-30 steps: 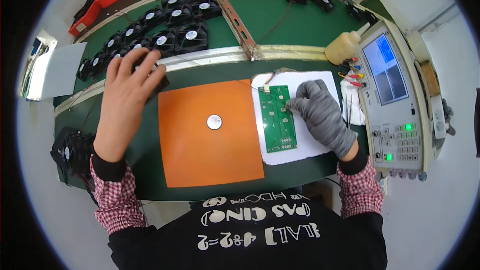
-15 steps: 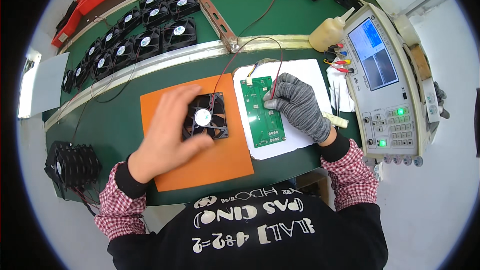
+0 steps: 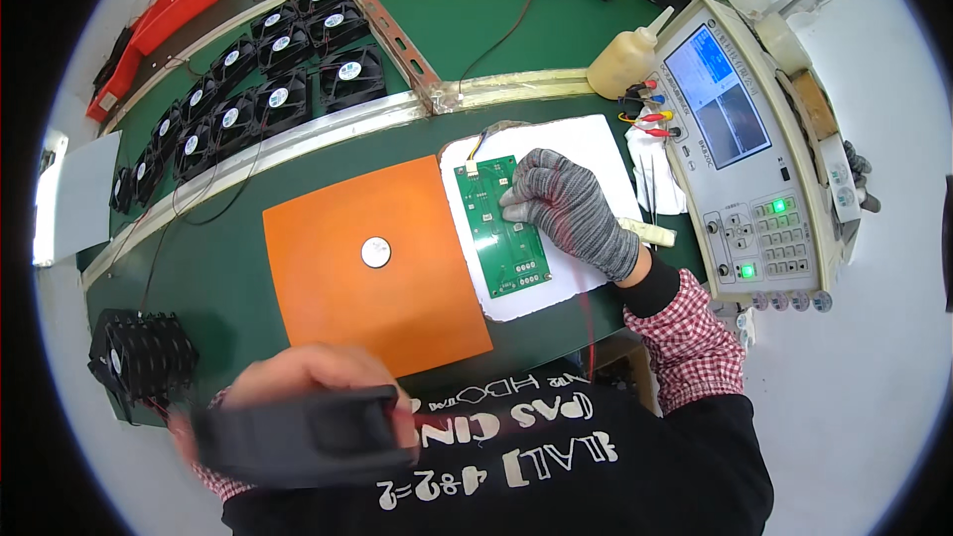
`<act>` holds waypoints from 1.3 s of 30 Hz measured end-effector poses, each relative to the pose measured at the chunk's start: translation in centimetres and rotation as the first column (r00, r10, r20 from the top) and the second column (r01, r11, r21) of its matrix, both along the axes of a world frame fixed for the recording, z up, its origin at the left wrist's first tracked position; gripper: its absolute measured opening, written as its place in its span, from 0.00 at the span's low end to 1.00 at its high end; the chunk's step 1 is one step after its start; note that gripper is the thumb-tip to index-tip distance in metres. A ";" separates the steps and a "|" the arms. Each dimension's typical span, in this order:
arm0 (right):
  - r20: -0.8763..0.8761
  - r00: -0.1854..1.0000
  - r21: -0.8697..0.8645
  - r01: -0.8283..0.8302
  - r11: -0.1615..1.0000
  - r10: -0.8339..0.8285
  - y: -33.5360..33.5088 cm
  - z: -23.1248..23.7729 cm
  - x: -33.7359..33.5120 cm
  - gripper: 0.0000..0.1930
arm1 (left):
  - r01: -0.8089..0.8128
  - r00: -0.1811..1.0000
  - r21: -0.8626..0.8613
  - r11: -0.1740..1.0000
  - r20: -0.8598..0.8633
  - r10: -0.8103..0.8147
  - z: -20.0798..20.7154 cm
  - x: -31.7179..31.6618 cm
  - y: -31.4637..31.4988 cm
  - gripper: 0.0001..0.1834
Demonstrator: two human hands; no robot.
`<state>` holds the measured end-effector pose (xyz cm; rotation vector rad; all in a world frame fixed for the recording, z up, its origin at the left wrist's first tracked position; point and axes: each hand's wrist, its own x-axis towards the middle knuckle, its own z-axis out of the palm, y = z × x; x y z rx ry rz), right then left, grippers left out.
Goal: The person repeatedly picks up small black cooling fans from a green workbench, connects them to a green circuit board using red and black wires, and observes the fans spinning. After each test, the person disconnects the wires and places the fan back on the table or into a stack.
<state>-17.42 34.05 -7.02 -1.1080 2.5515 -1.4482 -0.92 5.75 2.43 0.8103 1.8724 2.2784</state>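
My bare left hand (image 3: 323, 372) grips a black cooling fan (image 3: 298, 442), raised close to my body at the lower left and smeared by motion. My right hand (image 3: 566, 203), in a grey knitted glove, rests over a green circuit board (image 3: 499, 248) with its fingers closed together. Whatever is between those fingertips is hidden. A blurred red wire (image 3: 588, 323) passes in front of the glove and hangs below it. The board lies on a white pad (image 3: 611, 154). Beside it, a round silvery-white disc (image 3: 375, 252) sits on an orange mat (image 3: 328, 213).
Several black fans (image 3: 278, 97) stand in rows at the far left, and a fan stack (image 3: 149, 352) at the left edge. A tester with a screen (image 3: 745, 159) fills the right side. Near it are a yellowish squeeze bottle (image 3: 620, 65) and tweezers (image 3: 650, 184). A metal rail (image 3: 392, 35) crosses behind.
My left hand has taken the fan off the orange mat and brought it toward my body, exposing the round disc. The gloved hand remains at the board; the wire has swung down.
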 end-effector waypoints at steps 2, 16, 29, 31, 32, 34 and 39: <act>-0.021 1.000 -0.011 0.009 1.000 -0.010 0.2 -0.4 -0.1 0.07 | 0.019 0.992 0.069 0.997 0.120 -0.027 0.3 -0.3 0.3 0.34; -0.034 0.988 -0.116 0.146 0.983 -0.151 0.6 -0.7 0.8 0.07 | -0.871 0.205 -0.187 0.455 -0.979 -0.009 -1.7 -16.2 1.7 0.42; -0.289 0.939 -0.236 0.121 0.964 -0.189 -0.2 2.4 1.5 0.31 | -0.440 0.652 -0.674 0.594 -0.694 -0.305 -1.9 -16.2 2.9 0.34; -0.339 0.940 -0.076 -0.071 0.995 0.041 -0.7 3.3 2.3 0.34 | -0.162 0.618 -0.644 0.748 -0.657 -0.432 -2.6 -10.9 4.7 0.19; -0.329 0.923 0.010 -0.207 0.978 0.199 -1.2 3.6 2.7 0.33 | -0.227 0.478 -0.706 0.671 -0.681 -0.555 -1.8 -8.3 5.5 0.18; -0.373 0.852 0.163 -0.330 0.930 0.368 -1.5 3.6 3.0 0.26 | -0.049 0.471 -0.773 0.633 -0.577 -0.668 -1.4 -6.4 4.5 0.18; -0.530 0.811 0.417 -0.004 0.909 0.246 1.1 3.4 1.5 0.10 | -0.344 0.865 -0.929 0.139 -0.371 -0.338 1.2 -7.7 -2.9 0.28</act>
